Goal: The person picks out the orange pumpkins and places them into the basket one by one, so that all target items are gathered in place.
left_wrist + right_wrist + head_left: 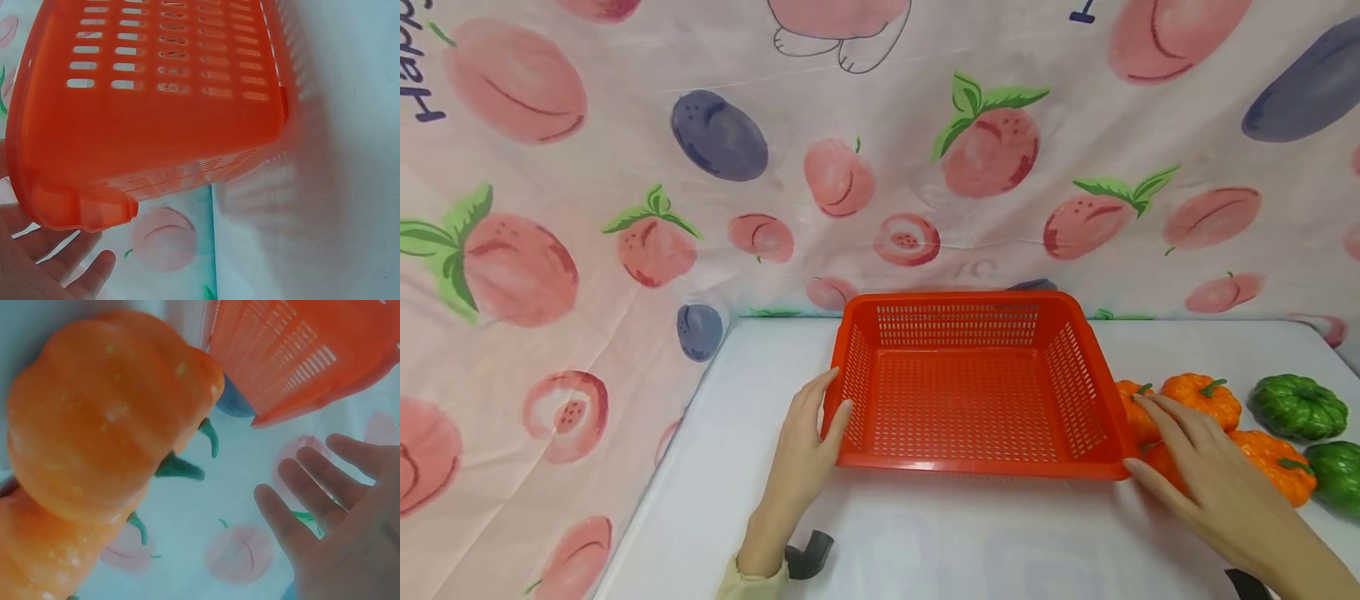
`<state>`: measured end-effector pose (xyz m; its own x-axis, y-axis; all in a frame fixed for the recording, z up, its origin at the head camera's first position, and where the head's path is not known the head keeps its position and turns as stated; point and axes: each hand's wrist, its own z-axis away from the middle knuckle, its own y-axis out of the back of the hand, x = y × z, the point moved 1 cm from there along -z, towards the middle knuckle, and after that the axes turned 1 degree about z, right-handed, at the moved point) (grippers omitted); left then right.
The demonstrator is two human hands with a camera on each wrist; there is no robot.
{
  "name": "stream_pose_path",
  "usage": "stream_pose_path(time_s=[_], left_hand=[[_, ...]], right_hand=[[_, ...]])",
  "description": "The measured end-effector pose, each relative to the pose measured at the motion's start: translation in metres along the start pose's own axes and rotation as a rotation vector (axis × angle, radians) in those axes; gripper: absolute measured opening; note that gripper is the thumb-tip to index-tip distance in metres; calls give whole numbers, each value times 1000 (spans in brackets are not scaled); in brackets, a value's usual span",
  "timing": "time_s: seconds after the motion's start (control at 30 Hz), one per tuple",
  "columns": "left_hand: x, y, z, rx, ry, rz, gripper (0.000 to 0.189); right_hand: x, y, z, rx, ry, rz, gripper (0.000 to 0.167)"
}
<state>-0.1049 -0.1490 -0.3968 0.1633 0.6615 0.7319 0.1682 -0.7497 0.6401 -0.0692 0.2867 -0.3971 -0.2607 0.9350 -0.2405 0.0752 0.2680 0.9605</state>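
Observation:
A red-orange plastic basket [962,400] with slotted walls is in the middle of the white table. My left hand [801,442] is at its left side, thumb near the front corner and fingertips right at the rim. In the left wrist view, the fingers of the left hand [53,262] extend loosely beside the basket's rim [94,215]. My right hand [1217,475] is at the right side, its thumb tip at the front right corner, and overlaps several orange pumpkins [1201,398]. In the right wrist view, the right hand's fingers [306,487] are extended and spread, holding nothing.
Green pumpkins [1298,407] sit at the table's far right, beside the orange ones. A fruit-printed cloth [910,117] hangs behind the table and along its left side. A black strap piece [809,556] shows by the left wrist.

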Motion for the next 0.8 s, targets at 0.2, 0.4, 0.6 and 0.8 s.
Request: stream_pose_path(time_s=[0.2, 0.4, 0.6, 0.8], left_hand=[[-3, 0, -4, 5, -12, 22, 48], [-7, 1, -6, 27, -40, 53, 47], [-12, 2, -8, 26, -27, 76, 50], [-15, 2, -10, 17, -8, 102, 51]], right_hand=[[7, -3, 5, -15, -19, 5, 81], [11, -3, 6, -36, -45, 6, 80], [17, -2, 6, -86, -65, 0, 79], [23, -5, 7, -116, -77, 25, 76]])
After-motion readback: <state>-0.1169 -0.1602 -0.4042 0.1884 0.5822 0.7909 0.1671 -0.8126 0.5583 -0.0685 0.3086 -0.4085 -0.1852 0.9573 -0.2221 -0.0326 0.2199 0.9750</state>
